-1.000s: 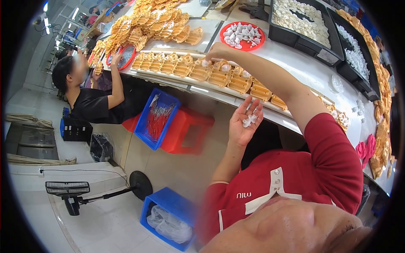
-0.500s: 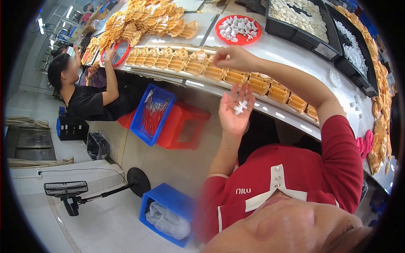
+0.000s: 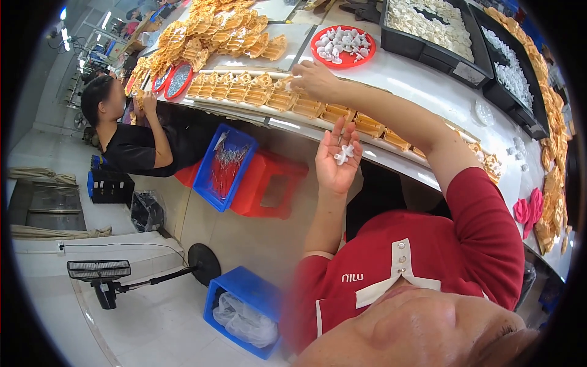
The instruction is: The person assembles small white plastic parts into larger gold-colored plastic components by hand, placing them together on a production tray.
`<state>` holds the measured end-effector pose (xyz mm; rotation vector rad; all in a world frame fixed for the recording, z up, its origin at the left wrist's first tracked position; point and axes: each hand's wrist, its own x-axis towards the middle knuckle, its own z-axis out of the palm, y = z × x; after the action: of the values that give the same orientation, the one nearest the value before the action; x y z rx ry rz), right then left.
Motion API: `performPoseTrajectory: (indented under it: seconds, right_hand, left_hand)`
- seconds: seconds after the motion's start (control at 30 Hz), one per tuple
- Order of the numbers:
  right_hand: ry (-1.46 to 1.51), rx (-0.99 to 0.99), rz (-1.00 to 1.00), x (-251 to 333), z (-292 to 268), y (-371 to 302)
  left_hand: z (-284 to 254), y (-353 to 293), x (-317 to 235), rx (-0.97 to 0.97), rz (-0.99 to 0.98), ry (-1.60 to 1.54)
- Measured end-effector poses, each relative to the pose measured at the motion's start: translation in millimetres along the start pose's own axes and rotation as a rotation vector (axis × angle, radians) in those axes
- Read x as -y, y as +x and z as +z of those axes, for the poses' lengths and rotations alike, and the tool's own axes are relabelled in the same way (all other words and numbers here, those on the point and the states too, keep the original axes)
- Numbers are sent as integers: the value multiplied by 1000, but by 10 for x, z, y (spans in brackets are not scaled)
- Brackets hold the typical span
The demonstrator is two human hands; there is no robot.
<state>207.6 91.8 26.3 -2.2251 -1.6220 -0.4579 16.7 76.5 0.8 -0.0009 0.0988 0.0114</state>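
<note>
My left hand (image 3: 335,164) is palm up with fingers loosely stretched, cradling several small white plastic parts (image 3: 344,155). Over the row of orange plastic shells (image 3: 258,92) reaches my right hand (image 3: 315,81), fingers drawn together above one shell. White shows beside those fingertips, but whether it is held or lies in the shell cannot be told. The shells stand side by side in a long line along the table's near edge, and my right forearm hides part of it. Behind that hand is a red round tray (image 3: 370,56) of white plastic parts (image 3: 342,44).
Orange shells lie heaped (image 3: 214,30) at the far left. Black bins (image 3: 428,52) of white pieces stand far right. A co-worker in black (image 3: 137,147) sits to the left. A blue crate (image 3: 202,177), a red stool (image 3: 269,189) and a fan (image 3: 98,269) stand below the table.
My right hand has moved left along the row and lowered its fingers to a shell. My left hand has barely moved. The co-worker's raised hand has come down from the red tray.
</note>
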Motion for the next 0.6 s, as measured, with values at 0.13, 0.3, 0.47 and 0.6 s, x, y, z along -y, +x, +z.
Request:
performPoseTrajectory:
  seconds: [0.13,0.3,0.47,0.6]
  right_hand:
    - [341,-185,14,84,-262,-185]
    - [719,269,134,282,-1054,-913]
    - [769,173,62,298,-1139,-1310]
    - [681,108,148,348,-1233,-1599]
  left_hand:
    - [96,-38,-15,-86,111,-36]
    - [135,63,-25,-37,174,-12]
    - [117,164,103,37,42,13]
    - [135,204,363,-61,3,78]
